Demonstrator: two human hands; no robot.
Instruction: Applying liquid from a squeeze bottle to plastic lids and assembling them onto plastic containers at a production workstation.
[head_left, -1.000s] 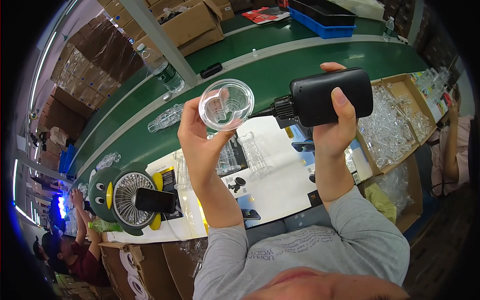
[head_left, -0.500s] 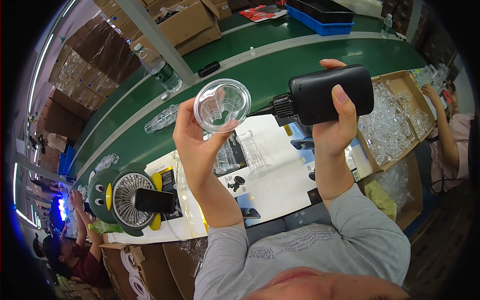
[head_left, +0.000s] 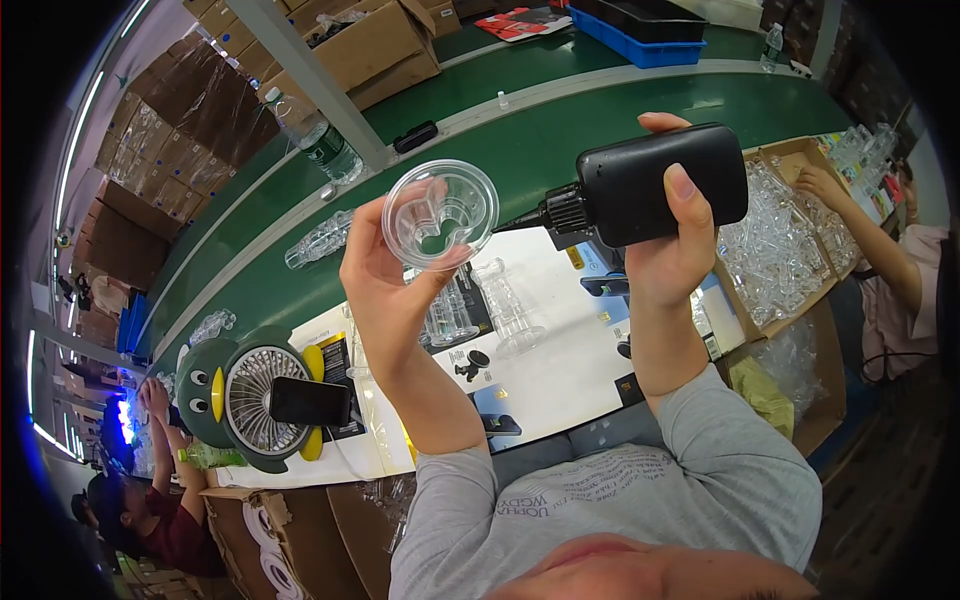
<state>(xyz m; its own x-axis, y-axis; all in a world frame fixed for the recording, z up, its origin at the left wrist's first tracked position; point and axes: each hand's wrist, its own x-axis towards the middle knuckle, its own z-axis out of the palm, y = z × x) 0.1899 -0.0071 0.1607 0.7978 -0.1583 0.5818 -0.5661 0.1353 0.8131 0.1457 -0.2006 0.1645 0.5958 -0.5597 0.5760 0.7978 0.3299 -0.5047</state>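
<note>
My left hand [head_left: 385, 275] is closed round a clear plastic cup-like part [head_left: 440, 214], its round rim facing up toward me. In my right hand [head_left: 675, 235] lies a black squeeze bottle [head_left: 655, 185], tipped on its side. The bottle's thin black nozzle [head_left: 520, 221] points left and its tip meets or almost meets the right edge of the rim; I cannot tell whether they touch. Below my hands, several clear plastic parts [head_left: 508, 310] stand on the white printed sheet [head_left: 545, 385]. Another clear part [head_left: 322, 242] lies on the green surface behind my left hand.
A penguin-shaped fan [head_left: 258, 395] with a phone [head_left: 310, 401] before it stands left. At right is a cardboard box [head_left: 745, 310] of clear pieces, where a co-worker's hand [head_left: 822, 185] reaches in. A water bottle [head_left: 325, 145] stands by the post; a blue tray [head_left: 645, 52] sits behind.
The clear part in my left hand has shifted slightly left and its rim has tilted a little. My right hand stays almost still. The co-worker's hand at right has moved left over the box.
</note>
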